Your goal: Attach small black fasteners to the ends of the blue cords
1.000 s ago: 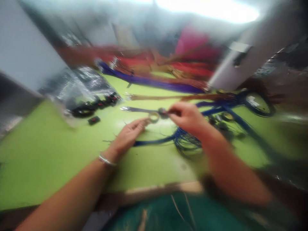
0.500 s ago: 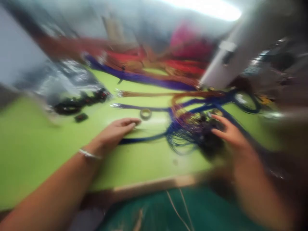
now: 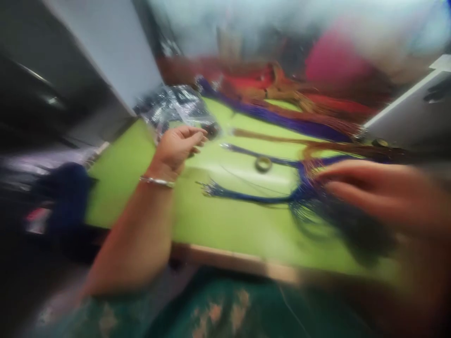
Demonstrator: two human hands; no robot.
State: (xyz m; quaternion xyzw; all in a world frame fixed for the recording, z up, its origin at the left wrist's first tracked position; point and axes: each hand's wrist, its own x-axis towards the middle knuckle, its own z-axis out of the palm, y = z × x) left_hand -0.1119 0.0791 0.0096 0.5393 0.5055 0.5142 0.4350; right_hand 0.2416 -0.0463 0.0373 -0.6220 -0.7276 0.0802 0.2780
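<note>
My left hand (image 3: 181, 145) is at the near side of a clear plastic bag (image 3: 179, 105) with dark contents. Its thumb and fingers are drawn together beside a small dark part (image 3: 211, 130); whatever is between them is too blurred to make out. On the right, my right hand (image 3: 373, 190) reaches over a tangle of thin blue wires (image 3: 306, 211), thumb and fingertips pinched close to the orange-brown wires (image 3: 312, 164). Blur hides what that pinch holds. A dark mass (image 3: 366, 234) lies under the right hand. Bundled blue wires with bare metal ends (image 3: 243, 195) stretch left from the tangle.
A roll of tape (image 3: 263, 163) rests on the green tabletop (image 3: 218, 225). Behind lie long purple (image 3: 282, 119), orange and red wire bundles. A grey-white panel (image 3: 419, 108) rises at right, another (image 3: 109, 42) at left. The table's wooden edge (image 3: 239, 260) runs along the front.
The view has swung left. My left hand has moved from near the tape roll to the plastic bag. My right hand's fingers, apart before, have come together over the wires.
</note>
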